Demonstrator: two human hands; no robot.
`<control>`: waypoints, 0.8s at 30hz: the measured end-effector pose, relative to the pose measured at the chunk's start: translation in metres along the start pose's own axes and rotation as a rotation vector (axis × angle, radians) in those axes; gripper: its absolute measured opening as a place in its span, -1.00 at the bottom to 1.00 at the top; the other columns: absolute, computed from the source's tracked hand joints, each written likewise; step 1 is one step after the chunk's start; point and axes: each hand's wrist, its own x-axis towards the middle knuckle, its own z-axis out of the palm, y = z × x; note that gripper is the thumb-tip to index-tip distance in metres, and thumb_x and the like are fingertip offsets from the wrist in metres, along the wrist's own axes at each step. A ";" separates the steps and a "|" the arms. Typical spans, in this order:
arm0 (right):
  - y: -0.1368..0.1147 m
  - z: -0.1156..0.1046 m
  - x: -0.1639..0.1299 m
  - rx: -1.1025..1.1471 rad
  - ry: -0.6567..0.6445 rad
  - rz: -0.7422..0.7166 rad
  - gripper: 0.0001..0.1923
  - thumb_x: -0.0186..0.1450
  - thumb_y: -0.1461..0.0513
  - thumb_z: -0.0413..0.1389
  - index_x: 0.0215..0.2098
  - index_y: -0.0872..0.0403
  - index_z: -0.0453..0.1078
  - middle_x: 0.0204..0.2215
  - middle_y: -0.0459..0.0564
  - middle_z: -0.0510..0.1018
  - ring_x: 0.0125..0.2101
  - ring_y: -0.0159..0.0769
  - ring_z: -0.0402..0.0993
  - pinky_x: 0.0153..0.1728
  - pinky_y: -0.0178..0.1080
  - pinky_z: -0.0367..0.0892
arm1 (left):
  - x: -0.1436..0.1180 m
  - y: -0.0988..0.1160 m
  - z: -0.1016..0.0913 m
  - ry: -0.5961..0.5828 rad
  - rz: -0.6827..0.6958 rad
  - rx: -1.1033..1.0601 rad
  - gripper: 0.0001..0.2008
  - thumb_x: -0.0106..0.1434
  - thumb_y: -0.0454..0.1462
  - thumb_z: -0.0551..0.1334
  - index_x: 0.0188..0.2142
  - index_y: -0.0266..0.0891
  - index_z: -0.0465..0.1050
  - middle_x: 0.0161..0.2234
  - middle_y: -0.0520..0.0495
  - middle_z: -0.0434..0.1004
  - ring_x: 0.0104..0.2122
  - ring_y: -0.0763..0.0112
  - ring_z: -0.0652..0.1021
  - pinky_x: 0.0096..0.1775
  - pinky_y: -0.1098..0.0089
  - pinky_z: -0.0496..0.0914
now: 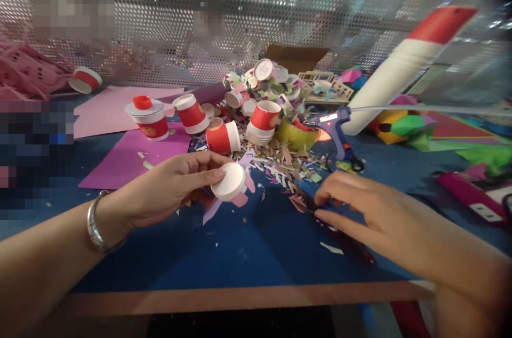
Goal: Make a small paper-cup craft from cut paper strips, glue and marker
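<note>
While left hand grip clasps white cup at fingertips, right hand released, over red tool.

Craft bench with paper cups, scraps and a glue gun.
Red paper cups stand and lie beside a heap of paper scraps; a blue glue gun rests to their right, a purple paper sheet lies on the blue table, and a perforated metal screen stands behind.

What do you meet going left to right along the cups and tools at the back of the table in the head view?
Tipped cup by the pink mesh → lidded cup → leaning cup → cup on its side → upright cup stack → glue gun → long white-and-red tube.
</note>
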 end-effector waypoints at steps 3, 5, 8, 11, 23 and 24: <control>-0.002 0.012 -0.018 -0.002 0.033 -0.015 -0.79 0.42 0.03 0.11 -0.16 -0.04 0.45 -0.17 -0.01 0.52 -0.20 -0.17 0.52 -0.19 -0.16 0.41 | 0.000 0.000 0.000 -0.017 0.000 -0.018 -0.78 0.42 -0.20 0.25 0.00 -0.19 0.52 -0.24 -0.08 0.60 -0.42 0.50 0.52 -0.47 0.56 0.41; -0.001 0.018 -0.025 -0.024 0.065 -0.008 -0.83 0.41 0.05 0.14 -0.16 -0.04 0.44 -0.16 0.00 0.51 -0.19 -0.15 0.51 -0.19 -0.14 0.41 | -0.001 0.001 0.000 -0.009 -0.004 -0.006 -0.77 0.41 -0.21 0.25 0.02 -0.20 0.50 -0.26 -0.08 0.60 -0.46 0.51 0.49 -0.49 0.55 0.39; 0.002 0.026 -0.029 -0.023 0.108 -0.006 -0.86 0.43 0.09 0.11 -0.19 -0.03 0.42 -0.21 0.00 0.50 -0.22 -0.18 0.51 -0.20 -0.15 0.41 | -0.002 0.001 0.000 0.001 -0.018 0.054 -0.71 0.41 -0.22 0.24 0.08 -0.19 0.48 -0.24 -0.09 0.60 -0.44 0.48 0.49 -0.50 0.53 0.36; 0.003 0.029 -0.031 -0.006 0.146 0.005 -0.84 0.44 0.11 0.09 -0.26 -0.01 0.40 -0.24 -0.01 0.50 -0.27 -0.21 0.50 -0.24 -0.17 0.40 | -0.002 0.001 0.001 -0.004 -0.045 0.178 -0.67 0.43 -0.19 0.20 0.14 -0.15 0.43 -0.29 -0.05 0.58 -0.46 0.50 0.45 -0.52 0.54 0.30; -0.016 0.019 -0.028 0.076 0.103 0.078 -0.77 0.45 0.12 0.02 -0.32 -0.02 0.41 -0.32 0.01 0.54 -0.35 -0.19 0.52 -0.32 -0.17 0.41 | 0.002 -0.011 -0.004 0.021 0.067 0.504 -0.61 0.43 -0.15 0.18 0.20 -0.14 0.33 -0.09 -0.16 0.62 -0.30 0.35 0.57 -0.44 0.47 0.38; -0.018 0.017 -0.026 0.087 0.082 0.071 -0.77 0.45 0.12 0.02 -0.32 -0.02 0.41 -0.32 0.01 0.54 -0.35 -0.20 0.51 -0.33 -0.18 0.41 | 0.003 -0.012 -0.005 0.037 0.082 0.528 -0.62 0.44 -0.15 0.17 0.20 -0.13 0.33 -0.08 -0.16 0.61 -0.28 0.33 0.58 -0.41 0.45 0.40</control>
